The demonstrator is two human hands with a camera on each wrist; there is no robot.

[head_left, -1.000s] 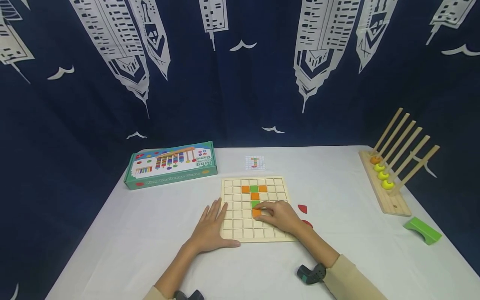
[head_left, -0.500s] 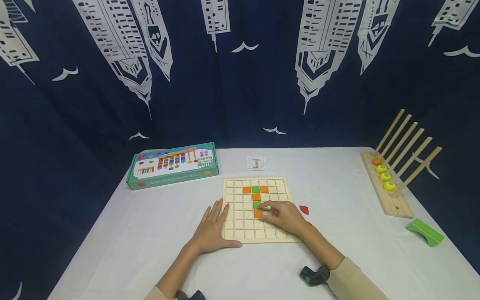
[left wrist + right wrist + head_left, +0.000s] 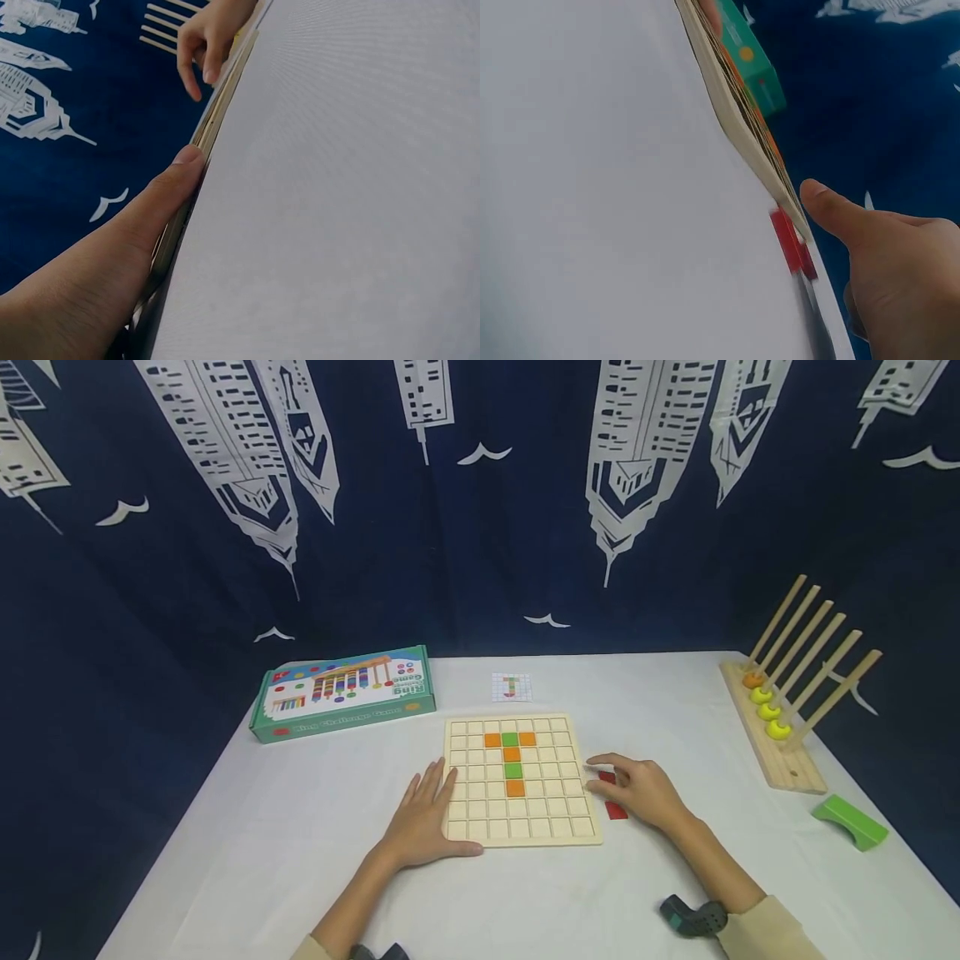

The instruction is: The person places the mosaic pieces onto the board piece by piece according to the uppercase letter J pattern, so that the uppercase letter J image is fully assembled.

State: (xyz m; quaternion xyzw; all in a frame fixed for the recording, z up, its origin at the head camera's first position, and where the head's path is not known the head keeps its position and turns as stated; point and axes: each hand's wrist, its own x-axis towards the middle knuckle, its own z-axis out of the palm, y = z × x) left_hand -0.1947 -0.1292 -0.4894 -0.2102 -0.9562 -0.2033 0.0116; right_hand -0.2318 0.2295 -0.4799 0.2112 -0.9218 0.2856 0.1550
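- Two red pieces (image 3: 616,811) lie on the worktop (image 3: 300,810) just off the board's (image 3: 558,827) right edge; likely light, stiff and slightly slippery, best pinched by opposite edges.
- Right hand (image 3: 641,787): over the farther piece, thumb and forefinger parted, nothing seen in its grip; whether it touches, I cannot tell.
- Left hand (image 3: 420,827): spread and unclenched, fingertips at the board's left edge, thumb at its near edge.
- One board, mid-worktop; probably stiff and easily nudged; steady it by the rim.
- On it: four orange tiles (image 3: 515,788), two green tiles (image 3: 513,771).
- Far edge: one card (image 3: 512,687); far left corner: one box (image 3: 345,693).
- Right edge: one rack (image 3: 795,772), six pegs (image 3: 847,683), four rings (image 3: 778,729); one green block (image 3: 850,822).
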